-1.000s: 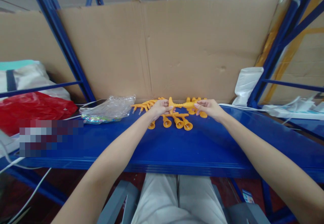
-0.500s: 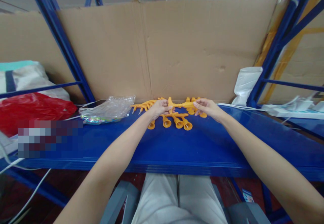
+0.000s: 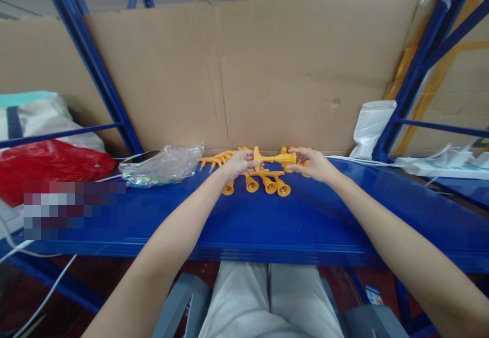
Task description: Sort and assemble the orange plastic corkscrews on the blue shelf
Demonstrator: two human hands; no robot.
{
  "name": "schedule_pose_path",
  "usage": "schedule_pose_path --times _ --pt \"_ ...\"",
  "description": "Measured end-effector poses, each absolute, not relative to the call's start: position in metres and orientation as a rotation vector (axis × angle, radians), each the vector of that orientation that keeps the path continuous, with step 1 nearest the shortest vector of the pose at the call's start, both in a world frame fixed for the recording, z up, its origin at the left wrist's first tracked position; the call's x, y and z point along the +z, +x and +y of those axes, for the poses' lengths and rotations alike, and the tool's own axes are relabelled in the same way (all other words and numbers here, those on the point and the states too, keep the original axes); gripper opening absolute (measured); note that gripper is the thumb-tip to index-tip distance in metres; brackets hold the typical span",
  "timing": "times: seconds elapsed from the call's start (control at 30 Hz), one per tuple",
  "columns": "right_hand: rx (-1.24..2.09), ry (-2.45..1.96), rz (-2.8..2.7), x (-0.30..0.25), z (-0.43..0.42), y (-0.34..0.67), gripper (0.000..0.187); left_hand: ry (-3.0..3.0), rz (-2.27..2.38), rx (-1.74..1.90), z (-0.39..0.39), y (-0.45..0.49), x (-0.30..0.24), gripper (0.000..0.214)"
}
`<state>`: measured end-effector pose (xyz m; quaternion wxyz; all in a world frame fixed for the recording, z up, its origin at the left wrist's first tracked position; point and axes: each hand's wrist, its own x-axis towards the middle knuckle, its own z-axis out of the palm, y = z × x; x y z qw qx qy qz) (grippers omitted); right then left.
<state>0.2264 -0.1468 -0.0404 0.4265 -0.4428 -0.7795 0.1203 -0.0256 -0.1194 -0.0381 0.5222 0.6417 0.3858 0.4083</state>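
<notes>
My left hand (image 3: 240, 162) is closed on the crossbar end of a T-shaped yellow-orange plastic piece (image 3: 280, 159). Its ribbed neck and thicker round end point right. My right hand (image 3: 311, 165) is beside that round end, thumb and fingers spread apart around it; whether a fingertip touches it I cannot tell. In front of the held piece lie several orange pieces with bell-shaped open ends (image 3: 271, 187), mouths toward me. Slim orange pieces with thin metal tips (image 3: 208, 161) are left of my left hand. More orange pieces (image 3: 305, 169) lie partly hidden behind my right hand.
The blue shelf top (image 3: 260, 226) carries a clear plastic bag (image 3: 164, 162) at left, near a red bag (image 3: 53, 165). Cardboard (image 3: 282, 73) closes off the back. A white pouch (image 3: 370, 129) and a power strip (image 3: 443, 169) with cables are at right, by a blue post (image 3: 412, 73).
The fingers of my right hand have come apart from the round end of the orange piece, which now shows fully. My left hand keeps its hold, almost unmoved.
</notes>
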Motion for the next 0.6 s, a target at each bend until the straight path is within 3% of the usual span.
schedule_pose_path --times 0.23,0.6 --pt "0.369 -1.015 -1.988 -0.0363 -0.1524 0.2261 0.03 1.547 0.93 0.981 -0.1222 -0.0231 -0.0381 0.012" --pt "0.64 -1.014 -1.939 -0.034 -0.1546 0.2247 0.037 1.556 0.922 1.018 -0.122 -0.0208 -0.0376 0.019"
